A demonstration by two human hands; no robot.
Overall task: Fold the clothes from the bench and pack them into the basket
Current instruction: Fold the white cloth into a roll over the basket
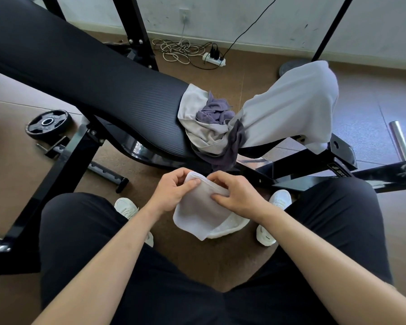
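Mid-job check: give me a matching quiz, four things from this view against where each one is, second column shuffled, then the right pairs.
Things:
1. white cloth
2. purple cloth
3. weight plate
4. power strip

Places:
A. on the floor by the wall, with cables plugged in
B. pinched between the left hand and the right hand
C. on the floor to the person's left, beside the bench frame
D. crumpled in the pile of clothes at the bench's end

Pairs: 1-B, 2-D, 3-C, 4-A
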